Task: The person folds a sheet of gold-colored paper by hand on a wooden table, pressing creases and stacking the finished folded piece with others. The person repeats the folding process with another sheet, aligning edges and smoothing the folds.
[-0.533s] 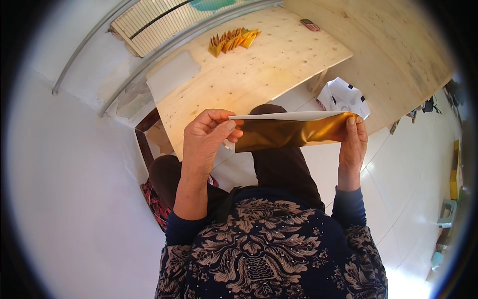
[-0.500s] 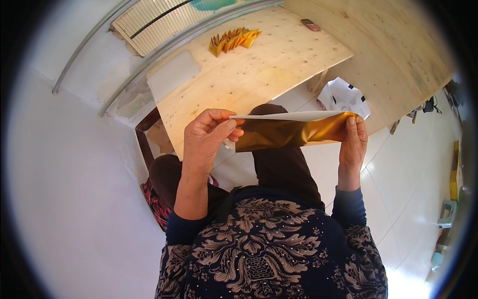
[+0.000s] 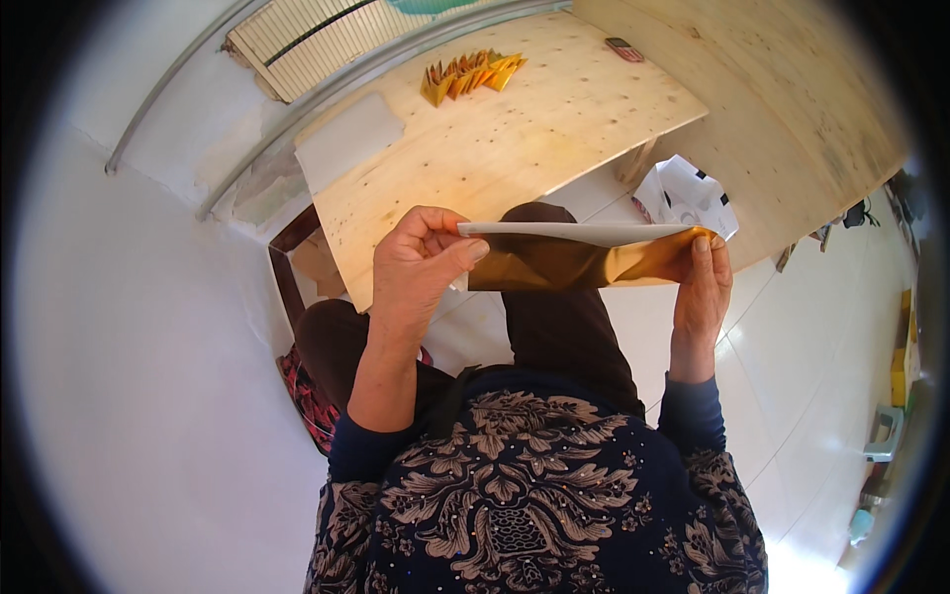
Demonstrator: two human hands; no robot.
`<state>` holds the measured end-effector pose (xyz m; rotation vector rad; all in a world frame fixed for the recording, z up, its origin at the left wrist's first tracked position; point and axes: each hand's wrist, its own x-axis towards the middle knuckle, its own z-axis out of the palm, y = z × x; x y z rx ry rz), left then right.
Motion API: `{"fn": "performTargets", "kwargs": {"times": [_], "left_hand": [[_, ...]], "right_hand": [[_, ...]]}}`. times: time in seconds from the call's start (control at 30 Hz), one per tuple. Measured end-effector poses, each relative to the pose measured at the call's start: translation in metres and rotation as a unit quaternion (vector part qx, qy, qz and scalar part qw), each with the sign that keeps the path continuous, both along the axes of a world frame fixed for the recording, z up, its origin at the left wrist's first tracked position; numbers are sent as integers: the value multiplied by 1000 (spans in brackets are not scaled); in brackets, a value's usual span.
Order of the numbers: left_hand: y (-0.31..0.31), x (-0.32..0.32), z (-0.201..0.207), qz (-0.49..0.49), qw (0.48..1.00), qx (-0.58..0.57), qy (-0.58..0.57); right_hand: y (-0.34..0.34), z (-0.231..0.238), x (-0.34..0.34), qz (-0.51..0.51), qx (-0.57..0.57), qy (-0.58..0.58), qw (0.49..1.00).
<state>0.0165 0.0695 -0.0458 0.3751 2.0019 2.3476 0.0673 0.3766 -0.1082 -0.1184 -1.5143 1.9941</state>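
Observation:
A sheet of shiny gold paper [image 3: 554, 262] with a white back is stretched level above my lap. Its far edge is folded over, so a white strip shows along the top. My left hand [image 3: 421, 257] pinches the left end between thumb and curled fingers. At the right end, my right hand [image 3: 705, 277] grips the paper with the thumb on the near face. The fingers behind the sheet are partly hidden.
On the plywood table [image 3: 495, 139] ahead stand several folded gold paper pieces [image 3: 473, 75] in a row. A red phone [image 3: 623, 49] lies at the far right, a grey sheet [image 3: 351, 144] at the left. Below the table's right side is a white plastic bag [image 3: 685, 198].
The left hand has shifted slightly, its thumb now lying further over the paper's near face. The gold face looks narrower and more tilted. Both hands keep their grip.

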Motion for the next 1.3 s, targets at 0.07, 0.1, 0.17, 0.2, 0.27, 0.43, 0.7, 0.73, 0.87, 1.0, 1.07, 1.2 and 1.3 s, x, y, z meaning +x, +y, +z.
{"fn": "performTargets", "kwargs": {"times": [0.07, 0.1, 0.17, 0.2, 0.27, 0.43, 0.7, 0.73, 0.87, 1.0, 1.07, 1.2, 1.3], "left_hand": [[0, 1, 0, 22, 999, -43, 1], [1, 2, 0, 30, 999, -36, 1], [3, 3, 2, 49, 998, -25, -4], [4, 3, 3, 51, 999, -18, 1], [5, 3, 5, 57, 998, -7, 3], [0, 2, 9, 46, 998, -24, -22], [-8, 1, 8, 28, 998, 1, -53], [-8, 1, 8, 27, 998, 1, -50], [-11, 0, 10, 29, 998, 11, -47], [-15, 1, 13, 30, 999, 7, -45], [-16, 2, 13, 45, 998, 0, -49], [-19, 3, 12, 48, 997, 13, -51], [-22, 3, 11, 50, 997, 24, -50]], "right_hand": [[-3, -1, 2, 30, -23, 1, 999], [-4, 0, 3, 29, -18, 0, 999], [-6, 1, 3, 27, -9, 0, 1000], [-6, 2, 3, 19, -2, 0, 1000], [-7, 3, 2, 10, 9, 7, 1000], [-7, 3, -3, -4, -1, -8, 1000], [-10, 5, -4, 5, -10, -15, 1000], [-10, 6, -4, 6, -11, -15, 1000], [-12, 11, -4, 15, -8, -21, 1000], [-16, 12, -7, 6, -3, -18, 1000], [-17, 12, -8, -1, -13, -10, 1000], [-17, 11, -6, -4, 20, -24, 1000], [-17, 10, -6, 27, 6, -14, 1000]]}}
